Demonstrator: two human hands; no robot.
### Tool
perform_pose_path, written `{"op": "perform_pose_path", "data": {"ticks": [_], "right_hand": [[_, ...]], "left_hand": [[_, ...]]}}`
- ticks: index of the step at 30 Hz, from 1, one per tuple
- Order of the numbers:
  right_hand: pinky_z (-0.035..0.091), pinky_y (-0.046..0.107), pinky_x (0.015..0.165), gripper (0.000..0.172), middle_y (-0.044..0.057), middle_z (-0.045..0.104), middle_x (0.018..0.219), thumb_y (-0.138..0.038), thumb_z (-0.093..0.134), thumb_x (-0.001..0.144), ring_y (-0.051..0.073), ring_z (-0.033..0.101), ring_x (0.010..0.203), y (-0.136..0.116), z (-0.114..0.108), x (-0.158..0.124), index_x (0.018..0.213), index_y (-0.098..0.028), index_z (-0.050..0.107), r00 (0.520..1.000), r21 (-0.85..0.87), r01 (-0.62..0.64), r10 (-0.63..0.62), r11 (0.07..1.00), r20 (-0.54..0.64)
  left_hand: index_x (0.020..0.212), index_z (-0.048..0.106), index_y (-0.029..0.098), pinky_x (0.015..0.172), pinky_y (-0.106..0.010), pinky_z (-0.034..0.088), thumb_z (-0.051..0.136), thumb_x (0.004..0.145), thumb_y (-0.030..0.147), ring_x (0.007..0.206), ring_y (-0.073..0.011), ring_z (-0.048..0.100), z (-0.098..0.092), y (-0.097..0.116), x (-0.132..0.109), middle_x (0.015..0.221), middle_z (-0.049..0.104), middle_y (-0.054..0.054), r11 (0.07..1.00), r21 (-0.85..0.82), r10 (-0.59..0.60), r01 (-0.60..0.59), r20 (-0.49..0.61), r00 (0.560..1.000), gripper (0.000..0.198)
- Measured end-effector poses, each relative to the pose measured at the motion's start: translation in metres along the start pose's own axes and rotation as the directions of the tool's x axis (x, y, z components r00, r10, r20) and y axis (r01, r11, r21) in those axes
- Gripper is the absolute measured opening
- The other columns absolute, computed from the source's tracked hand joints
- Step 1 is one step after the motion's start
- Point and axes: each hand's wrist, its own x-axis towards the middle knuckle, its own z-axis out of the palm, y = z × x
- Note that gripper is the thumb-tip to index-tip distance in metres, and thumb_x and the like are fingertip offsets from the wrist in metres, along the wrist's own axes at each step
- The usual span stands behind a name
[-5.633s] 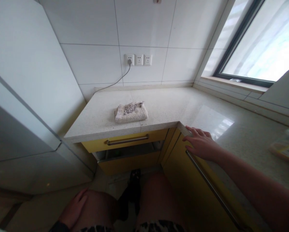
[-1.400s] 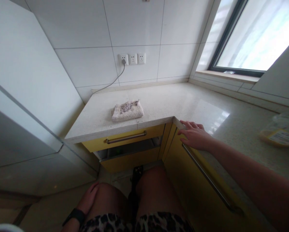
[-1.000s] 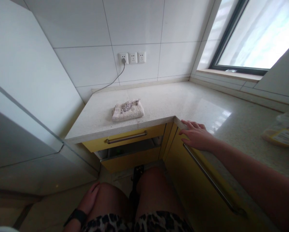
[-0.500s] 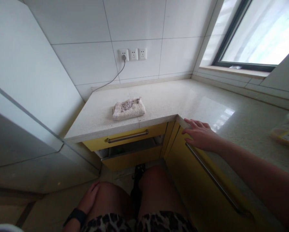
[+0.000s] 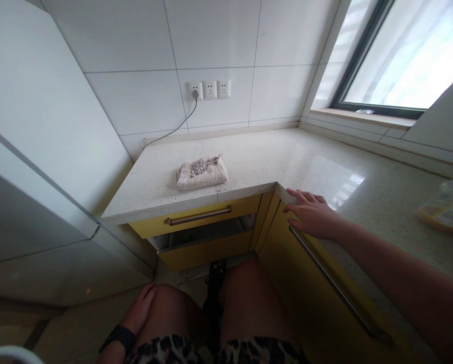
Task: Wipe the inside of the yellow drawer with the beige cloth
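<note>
My right hand (image 5: 309,212) rests on the front edge of the speckled stone countertop (image 5: 257,151), fingers spread and holding nothing. Just below it is the long metal handle (image 5: 332,283) of a yellow cabinet door (image 5: 287,283). My left hand (image 5: 140,306), with a dark band on its wrist, lies against my left thigh, its fingers stretched and partly in shadow. On the counter ahead sits a folded beige towel (image 5: 202,173) with a brown pattern, apart from both hands. Under the counter, a lower yellow drawer (image 5: 207,250) is pulled out a little.
A plastic package (image 5: 446,210) with a yellow label lies on the right of the counter. Wall sockets (image 5: 209,90) hold a plug whose grey cord (image 5: 177,126) runs down to the counter. A tall pale appliance or cabinet (image 5: 52,116) stands left; a window (image 5: 393,55) is at right.
The view has tilted slightly upward and turned a little, showing more of the package at right. Both hands keep their places.
</note>
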Motion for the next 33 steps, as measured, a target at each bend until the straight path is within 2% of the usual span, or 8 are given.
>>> {"op": "perform_pose_path", "data": {"ticks": [12, 18, 33], "right_hand": [[0.03, 0.064, 0.108, 0.036, 0.006, 0.028, 0.164, -0.045, 0.055, 0.086, 0.044, 0.033, 0.143, 0.004, 0.006, 0.001, 0.114, -0.032, 0.072, 1.0, 0.009, 0.013, -0.012, 1.0, -0.017], [0.029, 0.064, 0.109, 0.035, 0.007, 0.03, 0.163, -0.046, 0.055, 0.087, 0.043, 0.033, 0.143, 0.003, 0.005, 0.001, 0.114, -0.033, 0.072, 1.0, 0.009, 0.009, -0.009, 1.0, -0.011], [0.03, 0.063, 0.109, 0.035, 0.006, 0.029, 0.163, -0.046, 0.055, 0.086, 0.042, 0.032, 0.143, 0.001, 0.003, 0.001, 0.114, -0.032, 0.072, 1.0, 0.007, -0.002, 0.002, 1.0, -0.006]], "left_hand": [[0.127, 0.062, 0.012, 0.118, -0.041, 0.037, 0.042, 0.091, 0.048, 0.13, -0.0275, 0.057, -0.002, -0.01, 0.002, 0.134, 0.065, -0.014, 0.999, -0.03, -0.031, 0.03, -0.012, 0.999, 0.055], [0.127, 0.061, 0.011, 0.119, -0.04, 0.034, 0.043, 0.09, 0.049, 0.131, -0.0264, 0.056, -0.001, -0.013, 0.003, 0.134, 0.065, -0.014, 0.999, -0.029, -0.021, 0.021, 0.001, 1.0, 0.056], [0.129, 0.061, 0.013, 0.119, -0.041, 0.034, 0.04, 0.091, 0.051, 0.133, -0.0268, 0.055, -0.001, -0.004, -0.003, 0.135, 0.065, -0.013, 1.0, 0.018, -0.023, 0.023, -0.011, 1.0, 0.057]]}}
